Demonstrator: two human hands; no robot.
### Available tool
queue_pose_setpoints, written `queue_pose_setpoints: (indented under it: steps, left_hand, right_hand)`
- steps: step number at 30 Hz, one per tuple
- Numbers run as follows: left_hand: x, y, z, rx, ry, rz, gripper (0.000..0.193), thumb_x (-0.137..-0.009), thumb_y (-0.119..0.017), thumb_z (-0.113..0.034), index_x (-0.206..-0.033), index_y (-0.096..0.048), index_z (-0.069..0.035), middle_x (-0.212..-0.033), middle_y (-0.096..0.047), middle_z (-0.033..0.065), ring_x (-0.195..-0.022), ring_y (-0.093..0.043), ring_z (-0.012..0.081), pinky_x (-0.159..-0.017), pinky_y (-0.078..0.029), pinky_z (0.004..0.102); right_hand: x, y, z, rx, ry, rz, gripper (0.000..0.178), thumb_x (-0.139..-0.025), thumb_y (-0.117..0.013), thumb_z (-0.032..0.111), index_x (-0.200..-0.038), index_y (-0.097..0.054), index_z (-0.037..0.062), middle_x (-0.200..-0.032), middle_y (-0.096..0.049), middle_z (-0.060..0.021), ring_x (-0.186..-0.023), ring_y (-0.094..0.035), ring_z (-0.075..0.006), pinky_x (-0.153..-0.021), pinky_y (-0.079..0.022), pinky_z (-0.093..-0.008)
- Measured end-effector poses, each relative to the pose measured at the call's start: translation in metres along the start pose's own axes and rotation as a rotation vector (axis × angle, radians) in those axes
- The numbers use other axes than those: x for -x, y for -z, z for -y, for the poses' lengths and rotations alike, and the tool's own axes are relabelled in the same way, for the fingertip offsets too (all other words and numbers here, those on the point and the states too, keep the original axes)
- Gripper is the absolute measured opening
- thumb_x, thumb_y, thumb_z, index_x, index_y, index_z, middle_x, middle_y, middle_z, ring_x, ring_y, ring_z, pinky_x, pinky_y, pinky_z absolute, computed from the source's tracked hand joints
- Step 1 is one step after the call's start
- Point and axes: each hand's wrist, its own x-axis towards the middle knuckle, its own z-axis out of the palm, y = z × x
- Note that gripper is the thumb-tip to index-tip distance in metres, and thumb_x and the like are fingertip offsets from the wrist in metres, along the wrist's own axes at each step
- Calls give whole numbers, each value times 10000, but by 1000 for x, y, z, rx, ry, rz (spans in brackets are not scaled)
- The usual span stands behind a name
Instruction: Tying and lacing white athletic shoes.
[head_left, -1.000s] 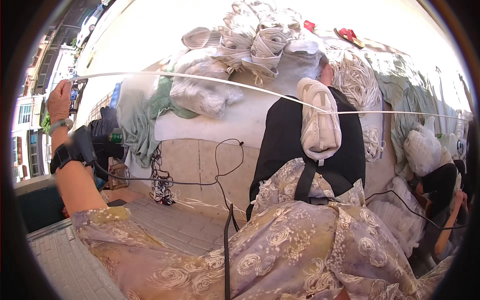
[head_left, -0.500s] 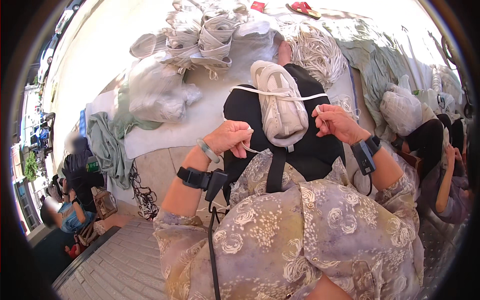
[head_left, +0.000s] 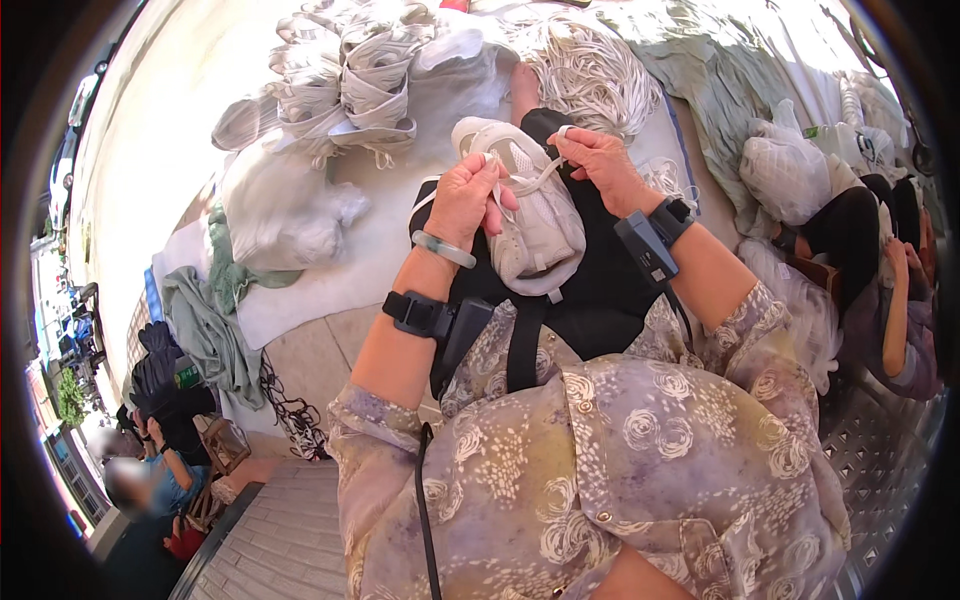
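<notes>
Resting the pale shoe (head_left: 555,232) toe-outward on black cloth (head_left: 612,240) across the lap, probably to free both hands. Pinching white lace (head_left: 545,180) with narrow grip in left hand (head_left: 465,203), over the shoe's left side, and right hand (head_left: 603,168), beside its right, seemingly for control of both ends.

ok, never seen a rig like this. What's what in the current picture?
No machine: these are a person's bare left hand and right hand. The view comes from a fisheye camera on the person's head, so edges bend. Dark boxes are strapped to both wrists. A pale shoe rests on the black cloth over the lap; both hands pinch a white lace above it. Beyond are a white sheet, stacked pale shoe pieces and a cord heap.
</notes>
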Motion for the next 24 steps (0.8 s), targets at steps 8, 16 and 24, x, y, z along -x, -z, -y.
queue_pose_setpoints:
  steps: [8, 16, 24]
  left_hand:
    - [30, -1, 5, 274, -83, 27, 166, -908, -514, -191, -924, -552, -30, -665, -593, 60, -427, -499, 73, -396, -418, 195]
    - [39, -1, 3, 311, 16, -78, 210, -912, -515, -190, -1028, -559, -21, -700, -604, 65, -465, -515, 91, -441, -424, 200]
    - [42, 2, 23, 336, -28, -21, 224, -879, -564, -170, -1026, -591, -3, -798, -627, 67, -560, -548, 77, -473, -426, 196]
  right_hand:
    - [26, -16, -16, -99, 157, -69, 126, -862, -584, 135, -780, -597, 41, -632, -513, 43, -534, -434, -27, -476, -365, -186]
    - [25, -20, -19, 44, 391, -73, 107, -824, -604, 60, -748, -546, 11, -622, -501, 38, -561, -429, -32, -510, -372, -200]
    - [28, -23, -21, 9, 392, -81, 104, -821, -601, 53, -745, -548, 8, -605, -498, 36, -565, -422, -24, -505, -365, -201]
